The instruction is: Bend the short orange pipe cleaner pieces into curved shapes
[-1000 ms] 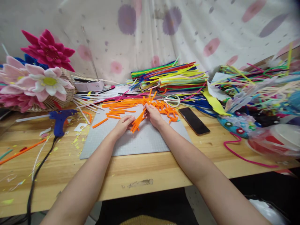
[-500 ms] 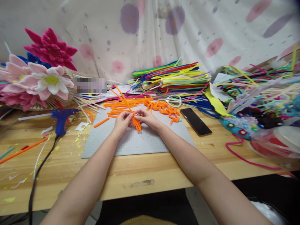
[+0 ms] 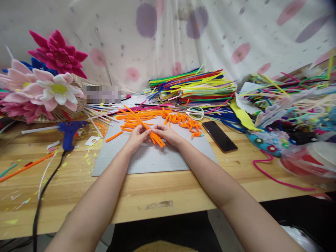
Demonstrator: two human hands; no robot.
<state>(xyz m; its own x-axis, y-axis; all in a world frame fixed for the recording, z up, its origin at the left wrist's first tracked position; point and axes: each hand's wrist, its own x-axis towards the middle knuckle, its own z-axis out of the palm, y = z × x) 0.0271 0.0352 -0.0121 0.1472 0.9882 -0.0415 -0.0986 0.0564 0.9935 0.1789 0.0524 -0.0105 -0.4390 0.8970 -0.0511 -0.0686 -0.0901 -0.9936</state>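
Observation:
A small bundle of orange pipe cleaners (image 3: pixel 158 140) is pinched between both my hands over the grey cutting mat (image 3: pixel 160 161). My left hand (image 3: pixel 139 135) grips it from the left, thumb and fingertips closed. From the other side my right hand (image 3: pixel 166 134) closes its fingertips on the same bundle. Its lower ends fan out toward me, while longer stems stick up to the upper left. Behind my hands, straight orange pipe cleaner pieces (image 3: pixel 128 119) lie on the mat. Twisted orange pieces (image 3: pixel 183 122) are heaped to the right of them.
At left lie a blue glue gun (image 3: pixel 68 134) with its cord and plush flowers (image 3: pixel 59 87). A phone (image 3: pixel 219 136) and scissors (image 3: pixel 195 112) are right of the mat. Colourful pipe cleaners (image 3: pixel 194 85) pile up behind. A plastic tub (image 3: pixel 312 159) stands far right.
The bundle has tilted: its lower ends have swung to the right, and the upper stems now lean lower toward the left. Both hands stay closed on it in nearly the same place.

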